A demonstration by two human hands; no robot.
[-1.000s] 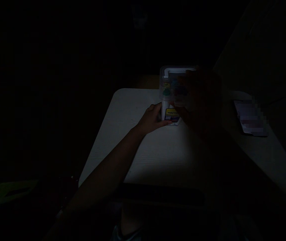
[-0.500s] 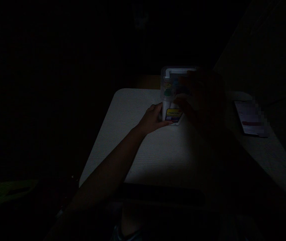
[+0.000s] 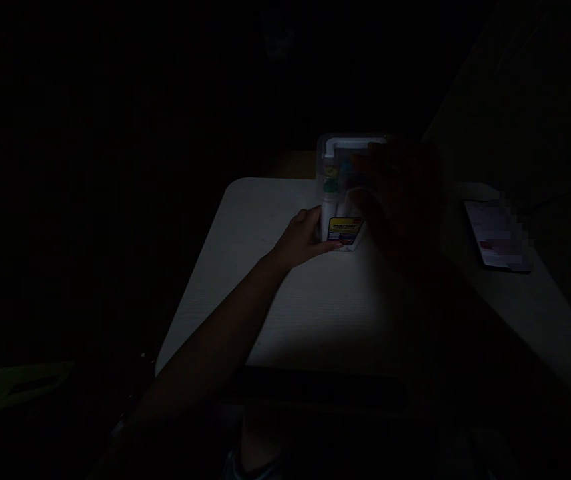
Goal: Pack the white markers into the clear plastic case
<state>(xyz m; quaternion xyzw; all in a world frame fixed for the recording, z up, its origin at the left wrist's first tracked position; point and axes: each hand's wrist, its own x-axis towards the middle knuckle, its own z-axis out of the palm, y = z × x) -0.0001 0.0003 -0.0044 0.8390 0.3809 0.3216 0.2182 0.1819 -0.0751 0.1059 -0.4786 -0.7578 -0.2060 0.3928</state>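
A clear plastic marker case (image 3: 344,230) with a white handle and a yellow-and-blue label stands upright near the table's far edge. Through its wall I see white-barrelled markers with coloured caps, one of them green. My left hand (image 3: 299,239) grips the lower left of the case, thumb across the front below the label. Deep shadow covers my right hand (image 3: 400,200). Its thumb and fingers are bent around the upper right of the case, by the clear lid (image 3: 321,167), and hide much of that side. Their exact contact is hard to make out.
The pale table (image 3: 245,267) has rounded corners. A phone (image 3: 498,233) with a lit screen, partly pixelated, lies toward the right edge. Something green (image 3: 20,383) shows at the lower left. The surroundings are very dark.
The view has shifted slightly, moving the phone and case a little left in the picture. My right fingers have shifted slightly at the lid; my left hand keeps its grip.
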